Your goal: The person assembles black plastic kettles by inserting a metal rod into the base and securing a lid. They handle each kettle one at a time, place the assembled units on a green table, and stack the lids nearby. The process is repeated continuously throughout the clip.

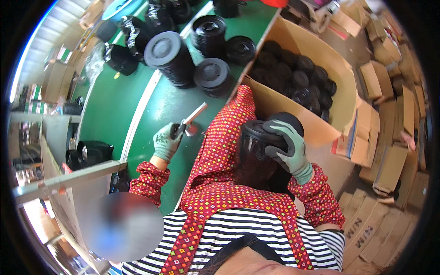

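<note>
My left hand (167,141), in a pale green glove, is closed around a slim tool (196,113) with a dark grip and a pale straight bar, held just above the green table. Its exact kind is unclear. A small shiny round item (191,129) shows beside it, partly hidden. Over my lap, my right hand (289,149), gloved too, has its fingers bent over the top of a glossy black round stack (252,146). The lower part of that stack blends into dark shadow. Ahead on the table stand a tall stack of black round lids (165,50) and a shorter stack (212,74).
An open cardboard box (339,73) full of black round pieces stands to the right of the green table (110,105). Wrapped black bundles (133,36) sit at the far left. Flattened cartons (376,229) lie at the lower right; a metal rail (68,179) runs at left.
</note>
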`<action>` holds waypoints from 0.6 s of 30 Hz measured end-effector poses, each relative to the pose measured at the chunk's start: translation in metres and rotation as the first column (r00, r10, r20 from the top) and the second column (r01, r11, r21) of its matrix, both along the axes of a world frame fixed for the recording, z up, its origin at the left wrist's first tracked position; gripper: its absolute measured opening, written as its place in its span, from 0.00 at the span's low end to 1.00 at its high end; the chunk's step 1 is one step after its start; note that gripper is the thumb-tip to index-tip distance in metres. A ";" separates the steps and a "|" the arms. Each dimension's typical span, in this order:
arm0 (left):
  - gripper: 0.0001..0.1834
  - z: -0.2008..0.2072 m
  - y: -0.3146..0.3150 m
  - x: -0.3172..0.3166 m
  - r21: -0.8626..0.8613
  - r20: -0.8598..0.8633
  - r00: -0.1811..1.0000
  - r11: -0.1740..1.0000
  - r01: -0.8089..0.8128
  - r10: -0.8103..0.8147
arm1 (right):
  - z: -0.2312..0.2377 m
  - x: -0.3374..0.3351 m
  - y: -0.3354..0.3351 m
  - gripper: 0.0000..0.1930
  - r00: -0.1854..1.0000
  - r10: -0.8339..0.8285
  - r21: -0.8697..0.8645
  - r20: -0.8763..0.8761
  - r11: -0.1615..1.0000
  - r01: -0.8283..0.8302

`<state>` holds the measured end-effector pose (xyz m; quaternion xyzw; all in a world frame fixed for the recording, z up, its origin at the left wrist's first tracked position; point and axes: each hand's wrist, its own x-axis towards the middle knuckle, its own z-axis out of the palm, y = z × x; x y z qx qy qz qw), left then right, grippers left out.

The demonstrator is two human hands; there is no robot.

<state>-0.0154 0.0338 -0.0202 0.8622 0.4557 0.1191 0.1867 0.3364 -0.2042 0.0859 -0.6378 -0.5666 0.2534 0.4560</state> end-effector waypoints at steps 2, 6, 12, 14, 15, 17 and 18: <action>0.15 -0.022 -0.009 -0.026 -0.041 -0.049 0.999 0.999 -0.026 0.024 | 0.011 -0.005 0.005 0.24 0.999 -0.039 0.072 -0.017 0.997 0.041; 0.39 0.001 -0.039 -0.024 -0.048 0.145 0.987 0.997 -0.057 0.063 | 0.003 -0.002 0.022 0.15 0.925 -0.179 0.015 -0.335 0.981 0.195; 0.63 0.094 -0.079 -0.002 -0.228 0.690 0.690 0.839 0.495 -0.220 | 0.025 -0.003 0.080 0.22 0.728 -0.188 -0.073 -0.660 0.980 0.187; 0.53 0.108 -0.086 -0.015 -0.123 0.652 0.689 0.852 0.508 -0.316 | 0.012 -0.037 0.110 0.26 0.617 -0.170 -0.161 -0.768 0.984 0.071; 0.46 0.110 -0.087 -0.023 -0.086 0.613 0.710 0.864 0.495 -0.346 | 0.009 -0.055 0.119 0.28 0.554 -0.181 -0.201 -0.813 0.979 0.025; 0.27 0.112 -0.087 -0.042 -0.064 0.643 0.715 0.911 0.408 -0.275 | 0.014 -0.088 0.135 0.31 0.465 -0.224 -0.304 -0.856 0.947 -0.105; 0.24 0.109 -0.085 -0.049 -0.298 0.759 0.650 0.907 0.299 0.035 | -0.008 -0.089 0.142 0.32 0.513 -0.254 -0.380 -0.820 0.912 -0.156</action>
